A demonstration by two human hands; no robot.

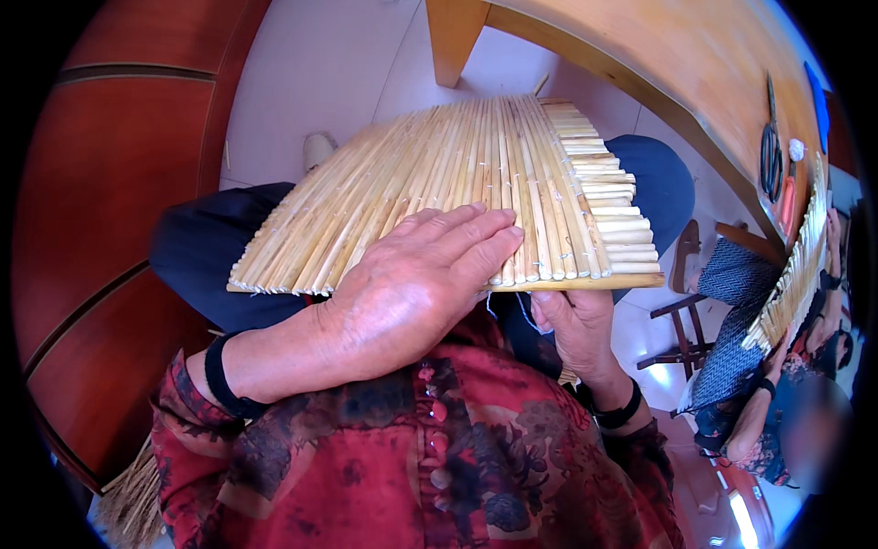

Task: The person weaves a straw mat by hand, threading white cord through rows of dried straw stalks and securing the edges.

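A mat of pale, round plant stalks [430,156] lies across my lap, stitched together in rows with thread. Under it a second layer of stalks [617,206] runs crosswise, its ends jutting out on the right. My left hand [430,265] rests flat on the near part of the mat, fingers stretched out over the stalks. Just below the near right edge is my right hand [581,329], its thumb bent in by a thin pale thread [529,316] that hangs from the edge. The mat hides some of the right fingers.
A wooden table [631,41] curves along the far right, bearing black-handled scissors [771,151] and a blue object [817,105]. Another person [759,403] sits at the right with a similar stalk mat [791,265]. Red cabinets [119,183] stand left, dry bristly stalks [133,508] lower left.
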